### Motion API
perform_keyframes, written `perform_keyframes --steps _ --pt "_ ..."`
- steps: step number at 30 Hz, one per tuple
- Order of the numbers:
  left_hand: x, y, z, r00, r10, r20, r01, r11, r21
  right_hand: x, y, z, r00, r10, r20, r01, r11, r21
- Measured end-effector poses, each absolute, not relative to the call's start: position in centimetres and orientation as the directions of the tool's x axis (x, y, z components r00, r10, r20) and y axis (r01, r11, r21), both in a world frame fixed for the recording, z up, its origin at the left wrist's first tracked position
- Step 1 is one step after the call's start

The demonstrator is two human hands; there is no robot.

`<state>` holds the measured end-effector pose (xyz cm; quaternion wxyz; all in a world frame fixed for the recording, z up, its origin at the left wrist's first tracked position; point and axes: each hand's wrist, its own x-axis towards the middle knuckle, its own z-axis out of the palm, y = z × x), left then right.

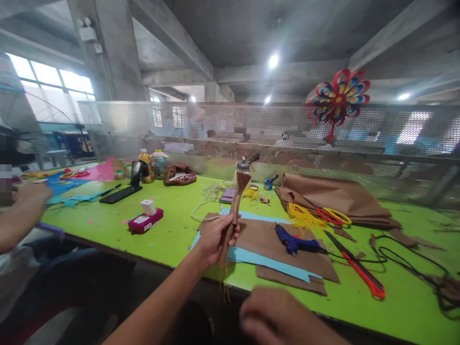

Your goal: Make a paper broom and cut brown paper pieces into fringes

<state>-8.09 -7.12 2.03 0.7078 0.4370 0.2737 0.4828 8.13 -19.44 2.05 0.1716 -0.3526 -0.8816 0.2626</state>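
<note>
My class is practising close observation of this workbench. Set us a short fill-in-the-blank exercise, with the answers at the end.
1. The fringed brown piece is held in the person's ____ hand.
2. The glue gun lying on the brown sheet has a ____ body.
3. In the picture, the red-and-black cutter lies to the ____ of the glue gun.
4. The tabletop is bright ____ in colour.

Missing words: left; blue; right; green.
</note>
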Motion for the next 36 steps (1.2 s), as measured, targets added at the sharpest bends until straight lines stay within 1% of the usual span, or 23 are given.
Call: perform_keyframes --steps 1,2,4,5,8,10,14,17,19,20,24,26,31,36 --pt "-7.7 -7.6 2.1 0.363 0.930 0.055 -0.429 0.114 0.896 8.5 -18.4 3.0 -0.526 0.825 0.208 0.584 0.528 -0.617" --pt "-7.2 -8.1 2.1 0.345 0.936 0.069 -0.413 0.085 0.907 8.8 -17.2 3.8 -0.395 0.871 0.293 0.583 0.484 -0.653" --pt "-6.1 -9.2 2.2 0.342 0.935 0.095 -0.383 0.046 0.922 9.1 -15.1 4.9 -0.236 0.876 0.420 0.534 0.478 -0.697" --pt "-5.7 -9.7 2.3 0.352 0.929 0.110 -0.365 0.028 0.930 9.2 -14.2 5.2 -0.198 0.870 0.453 0.513 0.485 -0.708" --pt "-4.6 -10.9 2.4 0.364 0.919 0.153 -0.310 -0.035 0.950 9.0 -12.4 4.9 -0.150 0.860 0.488 0.482 0.494 -0.723" --pt "-4.3 -11.3 2.4 0.354 0.922 0.155 -0.280 -0.053 0.959 9.1 -11.9 4.3 -0.142 0.857 0.496 0.477 0.498 -0.724" --pt "-4.1 -11.4 2.2 0.339 0.933 0.125 -0.212 -0.053 0.976 9.6 -11.7 3.6 -0.140 0.839 0.526 0.530 0.513 -0.676" --pt "-3.8 -11.1 1.9 0.320 0.937 0.142 -0.161 -0.094 0.982 9.7 -11.4 3.2 -0.140 0.833 0.535 0.565 0.511 -0.648" --pt "-3.6 -11.0 1.7 0.315 0.939 0.139 -0.150 -0.096 0.984 9.7 -11.1 3.0 -0.127 0.840 0.527 0.559 0.500 -0.661" --pt "-3.5 -10.9 1.7 0.318 0.940 0.125 -0.152 -0.080 0.985 9.7 -11.0 2.9 -0.119 0.852 0.510 0.535 0.487 -0.690" --pt "-3.3 -10.8 1.4 0.378 0.923 0.073 -0.202 0.006 0.979 10.0 -10.8 2.3 -0.131 0.925 0.356 0.314 0.380 -0.870" --pt "-3.2 -10.7 1.3 0.401 0.913 0.073 -0.229 0.023 0.973 10.1 -10.8 2.1 -0.153 0.941 0.303 0.215 0.331 -0.919" --pt "-3.1 -10.7 1.3 0.398 0.913 0.086 -0.278 0.031 0.960 10.5 -10.5 2.3 -0.173 0.955 0.242 0.096 0.261 -0.961" --pt "-2.7 -10.6 1.5 0.391 0.918 0.067 -0.323 0.069 0.944 11.1 -10.1 2.5 -0.156 0.970 0.185 0.097 0.202 -0.975"
